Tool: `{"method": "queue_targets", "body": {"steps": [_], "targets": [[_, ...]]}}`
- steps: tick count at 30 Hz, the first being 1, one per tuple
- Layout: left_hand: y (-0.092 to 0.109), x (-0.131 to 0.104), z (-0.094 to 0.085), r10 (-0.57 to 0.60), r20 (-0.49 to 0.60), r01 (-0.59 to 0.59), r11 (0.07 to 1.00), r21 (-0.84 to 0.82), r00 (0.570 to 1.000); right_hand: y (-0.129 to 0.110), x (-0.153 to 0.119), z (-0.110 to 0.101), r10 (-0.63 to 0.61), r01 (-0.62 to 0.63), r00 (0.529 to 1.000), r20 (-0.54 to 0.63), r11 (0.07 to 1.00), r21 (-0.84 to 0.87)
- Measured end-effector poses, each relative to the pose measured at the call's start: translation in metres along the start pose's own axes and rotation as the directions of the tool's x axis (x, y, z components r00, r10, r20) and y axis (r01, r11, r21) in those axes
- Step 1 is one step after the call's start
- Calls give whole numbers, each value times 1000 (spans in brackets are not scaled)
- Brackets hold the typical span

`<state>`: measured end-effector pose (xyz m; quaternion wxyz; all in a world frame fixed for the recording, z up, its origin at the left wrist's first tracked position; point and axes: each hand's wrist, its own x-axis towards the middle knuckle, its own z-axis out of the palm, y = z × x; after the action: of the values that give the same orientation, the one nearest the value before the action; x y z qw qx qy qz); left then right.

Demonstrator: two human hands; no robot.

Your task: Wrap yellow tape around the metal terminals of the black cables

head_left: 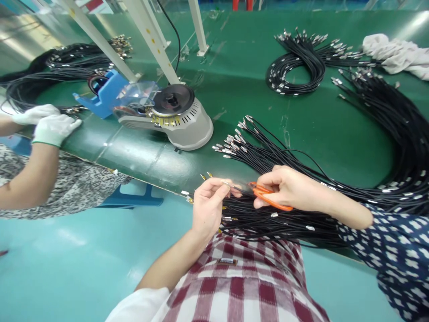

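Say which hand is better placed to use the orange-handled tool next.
Probably the right hand: it holds the orange-handled tool, tip toward the left hand, which pinches a cable end.

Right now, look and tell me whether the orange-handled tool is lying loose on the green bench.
No, the orange-handled tool is held in the right hand, its tip pointing toward the left hand.

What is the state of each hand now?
Left hand: closed, pinching a thin black cable.
Right hand: closed around an orange-handled hand tool.
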<state>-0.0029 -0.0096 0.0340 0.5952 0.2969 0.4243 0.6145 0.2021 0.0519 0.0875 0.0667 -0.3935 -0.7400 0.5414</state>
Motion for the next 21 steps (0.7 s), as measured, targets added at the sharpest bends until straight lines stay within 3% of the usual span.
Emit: {"method": "queue_targets", "body": {"steps": [2,4,5,6,7,8,10,12,14,16,17,18,19,20,21], "targets": [[0,-1,-4,31,-6,-31,998,46,999,5,-5,-13,3,-8,985,-171,1000,-24],[2,-4,-9,93,10,-93,973,210,996,16,-13,-33,54,-142,899,-434,975,-172],[4,-6,-12,140,32,-142,931,337,990,25,-17,-45,71,-279,824,-562,914,-294],[6,-9,-13,203,66,-210,858,469,977,35,-22,-56,70,-454,741,-668,784,-423],[8,-11,-14,274,104,-284,773,567,956,46,-25,-68,67,-593,699,-712,610,-525],[10,-14,-13,303,145,-327,725,607,942,58,-28,-78,70,-670,686,-725,451,-590],[12,-17,-8,241,212,-319,788,527,947,78,-31,-93,134,-706,692,-709,327,-628],[12,-16,0,75,275,-159,941,299,959,87,-30,-100,192,-702,705,-683,323,-635],[9,-11,8,-38,300,5,994,110,953,76,-29,-94,195,-701,707,-679,311,-641],[5,-5,14,-88,261,77,996,51,961,42,-30,-74,120,-662,735,-667,338,-669],[3,-1,15,-109,232,99,994,52,967,20,-33,-58,58,-603,773,-632,380,-702],[1,2,16,-134,204,125,990,59,970,-4,-38,-41,-84,-447,831,-550,488,-750],[-1,4,16,-162,176,152,986,65,971,-28,-44,-22,-212,-209,895,-393,579,-788],[-2,5,15,-185,149,177,982,66,971,-50,-50,-3,-330,32,917,-225,623,-782],[-3,5,14,-200,127,194,979,60,971,-67,-55,14,-416,209,904,-102,636,-743]]}}
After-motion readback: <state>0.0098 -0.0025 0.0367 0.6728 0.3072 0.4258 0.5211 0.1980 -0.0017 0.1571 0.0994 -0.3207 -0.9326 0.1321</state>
